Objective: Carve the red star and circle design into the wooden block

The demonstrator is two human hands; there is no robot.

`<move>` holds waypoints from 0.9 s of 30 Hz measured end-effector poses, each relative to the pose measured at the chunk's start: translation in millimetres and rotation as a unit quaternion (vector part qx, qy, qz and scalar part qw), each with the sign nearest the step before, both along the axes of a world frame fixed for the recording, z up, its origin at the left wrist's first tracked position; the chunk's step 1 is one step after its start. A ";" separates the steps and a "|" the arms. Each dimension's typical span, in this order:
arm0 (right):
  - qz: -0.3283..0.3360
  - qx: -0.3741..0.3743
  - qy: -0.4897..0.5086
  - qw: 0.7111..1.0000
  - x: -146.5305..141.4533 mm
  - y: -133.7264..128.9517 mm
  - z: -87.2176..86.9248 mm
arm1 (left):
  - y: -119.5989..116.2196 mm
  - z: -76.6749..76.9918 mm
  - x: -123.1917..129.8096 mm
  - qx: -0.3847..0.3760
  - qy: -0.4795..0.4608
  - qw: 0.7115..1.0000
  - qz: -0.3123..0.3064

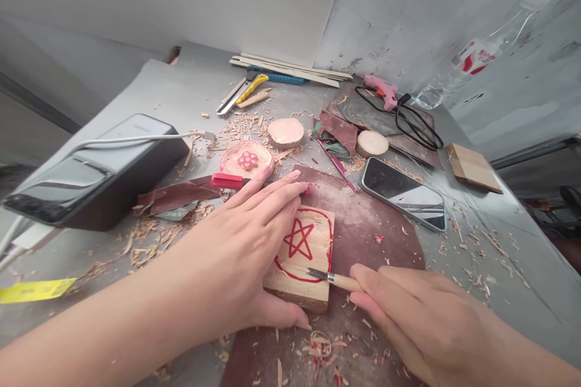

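Observation:
A square wooden block [305,290] lies on brown sandpaper, its top marked with a red star inside a red ring. My left hand [254,236] grips the block from the left, fingers across its upper left part and thumb along the near side. In my right hand [408,308] is a wood carving chisel [342,281], held by its pale handle. The metal tip touches or hovers over the lower right of the red ring; which one I cannot tell. A red marker [229,181] lies just beyond my left fingers, partly hidden.
Around the block are sandpaper [385,224], a phone [403,193], a flower-marked wood slice [247,159], plain slices [285,133] and shavings. A power station [104,175] stands left. Farther back are a utility knife [238,94], sticks [290,68], a glue gun [384,91] and a bottle [481,51].

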State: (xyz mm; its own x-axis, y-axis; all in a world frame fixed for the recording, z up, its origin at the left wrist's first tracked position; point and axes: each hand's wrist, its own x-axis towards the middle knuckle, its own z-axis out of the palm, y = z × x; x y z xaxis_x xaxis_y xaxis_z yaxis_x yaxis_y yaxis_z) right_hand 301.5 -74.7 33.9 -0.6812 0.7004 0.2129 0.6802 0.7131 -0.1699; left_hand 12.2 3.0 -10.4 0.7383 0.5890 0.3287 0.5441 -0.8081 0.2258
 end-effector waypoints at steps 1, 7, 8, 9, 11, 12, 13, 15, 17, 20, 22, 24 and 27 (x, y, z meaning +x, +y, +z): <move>-0.002 0.000 0.001 1.000 0.5 -1.3 -2.7 | -0.3 -1.3 0.1 -0.006 -0.002 1.000 0.002; -0.017 0.001 0.011 1.000 -15.1 -2.0 -9.1 | -1.1 -5.7 -1.0 -0.037 -0.024 0.999 -0.002; -0.014 -0.006 0.007 1.000 -19.2 -0.9 -9.5 | -0.7 -4.4 -1.0 -0.037 -0.024 0.999 0.000; -0.014 -0.014 0.006 1.000 -22.5 0.2 -10.2 | -0.2 -2.4 -0.9 -0.035 -0.020 0.999 0.000; -0.020 -0.030 0.010 0.999 -25.1 1.7 -11.7 | 0.8 2.7 -0.8 -0.029 -0.004 1.000 -0.004; -0.026 -0.036 0.015 0.999 -24.1 1.9 -12.1 | 1.1 5.1 -0.8 -0.027 0.004 1.000 -0.007; -0.032 -0.041 0.024 0.998 -21.7 1.9 -11.7 | 1.2 7.1 -0.9 -0.025 0.008 1.000 -0.011; -0.039 -0.052 0.035 0.997 -14.0 1.5 -7.0 | 0.9 9.2 -1.2 -0.016 0.008 1.000 -0.016; -0.039 -0.075 0.025 0.996 -6.1 2.0 3.4 | 0.5 9.2 -1.4 -0.005 0.004 1.000 -0.014; -0.047 -0.101 -0.015 0.994 -0.2 5.0 23.6 | 1.0 7.9 -1.3 -0.008 0.003 1.000 -0.012; -0.039 -0.099 -0.041 0.993 -0.4 7.8 33.5 | 2.0 7.2 -1.3 -0.026 0.002 1.000 -0.013; -0.034 -0.087 -0.051 0.994 -1.9 10.0 37.3 | 2.4 6.1 -1.5 -0.046 -0.006 0.999 -0.010; -0.036 -0.079 -0.055 0.995 -2.9 10.5 33.5 | 1.1 2.5 -2.5 -0.054 -0.014 0.998 -0.006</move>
State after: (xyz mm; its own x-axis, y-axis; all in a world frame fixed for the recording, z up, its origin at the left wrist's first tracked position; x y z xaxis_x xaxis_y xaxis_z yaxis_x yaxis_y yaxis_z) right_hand 298.6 -64.2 67.5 -0.6417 0.7666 0.0244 0.7485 0.6329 -0.1978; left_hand 9.7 4.1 -7.9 0.7375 0.6125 0.2845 0.5262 -0.7852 0.3263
